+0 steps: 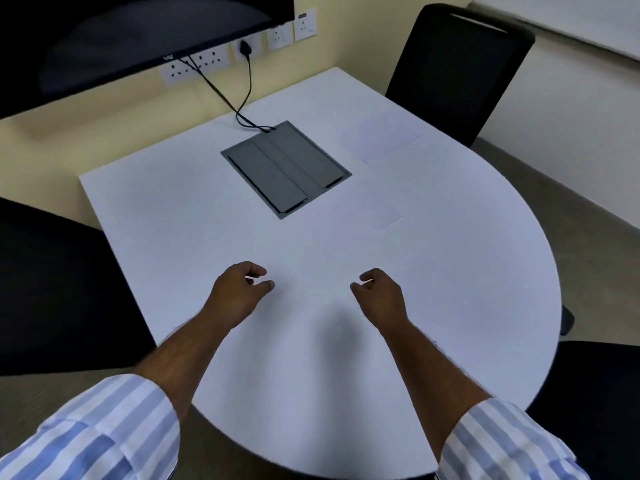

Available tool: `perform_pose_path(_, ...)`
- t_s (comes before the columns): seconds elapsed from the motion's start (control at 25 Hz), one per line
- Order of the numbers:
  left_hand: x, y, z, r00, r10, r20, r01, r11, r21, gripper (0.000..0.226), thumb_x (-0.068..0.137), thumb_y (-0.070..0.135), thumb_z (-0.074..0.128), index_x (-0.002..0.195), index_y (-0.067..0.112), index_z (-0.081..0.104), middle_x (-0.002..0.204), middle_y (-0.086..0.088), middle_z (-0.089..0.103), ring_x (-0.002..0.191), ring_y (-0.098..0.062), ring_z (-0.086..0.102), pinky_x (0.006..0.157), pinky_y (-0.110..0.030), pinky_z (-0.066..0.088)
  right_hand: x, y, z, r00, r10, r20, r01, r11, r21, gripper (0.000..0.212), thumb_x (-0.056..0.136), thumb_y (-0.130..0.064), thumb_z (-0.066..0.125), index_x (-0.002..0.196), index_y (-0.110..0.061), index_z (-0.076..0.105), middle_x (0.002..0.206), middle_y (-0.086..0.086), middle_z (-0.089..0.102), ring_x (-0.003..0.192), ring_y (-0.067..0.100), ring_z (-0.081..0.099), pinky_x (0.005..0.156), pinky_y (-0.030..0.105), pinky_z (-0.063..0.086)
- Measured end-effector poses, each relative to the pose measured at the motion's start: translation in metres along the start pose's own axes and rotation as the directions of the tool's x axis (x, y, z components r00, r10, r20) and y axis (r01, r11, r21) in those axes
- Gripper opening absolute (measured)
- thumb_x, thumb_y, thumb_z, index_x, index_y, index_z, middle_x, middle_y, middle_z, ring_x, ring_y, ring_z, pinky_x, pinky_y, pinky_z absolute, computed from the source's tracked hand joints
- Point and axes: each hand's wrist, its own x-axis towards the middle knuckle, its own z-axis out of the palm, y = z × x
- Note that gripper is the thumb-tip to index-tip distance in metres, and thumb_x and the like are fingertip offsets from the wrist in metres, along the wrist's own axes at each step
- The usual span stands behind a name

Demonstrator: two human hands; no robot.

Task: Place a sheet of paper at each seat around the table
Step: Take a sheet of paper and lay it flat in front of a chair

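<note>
My left hand [239, 292]: loosely curled, empty, over the bench [242, 220].
My right hand [379, 292]: loosely curled, empty.
Sheet of paper [381, 135]: flat on the bench before the far chair [457, 67].

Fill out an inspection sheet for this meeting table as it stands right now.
Surface: white table with a rounded near end, straight end against the wall.
Job's things: one faint sheet of paper lies before the far right chair; another sheet seems to lie nearer, edges hard to tell.
Clutter: nothing seen.
Hands: left hand and right hand hover over the near table, fingers loosely curled, holding nothing.
Cables: black cables run from the wall sockets into the grey cable box.
Surroundings: dark screen on the wall, black chairs at left and near right.
</note>
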Motion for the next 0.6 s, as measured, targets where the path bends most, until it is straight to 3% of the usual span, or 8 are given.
perform_pose_path(0.2, 0.097, 0.025, 0.028, 1.000, -0.009, 0.029, 0.006, 0.993, 0.115, 0.027, 0.089, 0.028, 0.080, 0.113, 0.020, 0.071, 0.110, 0.002, 0.063, 0.102, -0.019, 0.062, 0.071, -0.028, 0.047, 0.099, -0.005, 0.015, 0.999, 0.024, -0.038, -0.022, 0.999, 0.040, 0.027, 0.090, -0.031, 0.068, 0.115, -0.021, 0.067, 0.090, -0.013, 0.069, 0.084, 0.009, 0.065, 0.075, 0.028, 0.047)
perform_pose_path(0.36, 0.166, 0.026, 0.071, 0.998, -0.007, 0.060, -0.001, 0.989, 0.148, 0.027, 0.090, 0.029, 0.079, 0.114, 0.020, 0.071, 0.115, 0.001, 0.065, 0.104, -0.018, 0.063, 0.081, -0.026, 0.045, 0.170, 0.006, 0.024, 0.994, -0.021, -0.111, 0.019, 1.000, -0.021, 0.029, 0.090, -0.026, 0.070, 0.117, -0.017, 0.068, 0.109, 0.001, 0.072, 0.098, 0.022, 0.069, 0.083, 0.029, 0.048)
perform_pose_path(0.48, 0.214, 0.023, 0.103, 0.997, -0.029, 0.078, 0.014, 0.984, 0.178, 0.033, 0.091, 0.029, 0.078, 0.121, 0.018, 0.069, 0.125, -0.003, 0.064, 0.111, -0.019, 0.062, 0.087, -0.026, 0.044, 0.219, 0.016, 0.027, 0.989, -0.015, -0.147, -0.002, 0.993, -0.115, 0.042, 0.089, -0.026, 0.070, 0.130, -0.016, 0.063, 0.133, 0.007, 0.060, 0.120, 0.030, 0.060, 0.096, 0.039, 0.050)
perform_pose_path(0.6, 0.254, 0.022, 0.123, 0.997, -0.015, 0.071, -0.004, 0.965, 0.262, 0.051, 0.089, 0.030, 0.080, 0.134, 0.015, 0.062, 0.141, -0.008, 0.055, 0.123, -0.023, 0.059, 0.097, -0.026, 0.042, 0.256, 0.020, 0.036, 0.977, -0.003, -0.214, -0.057, 0.959, -0.277, 0.064, 0.084, -0.034, 0.075, 0.140, -0.014, 0.053, 0.147, 0.009, 0.048, 0.132, 0.035, 0.049, 0.097, 0.051, 0.049)
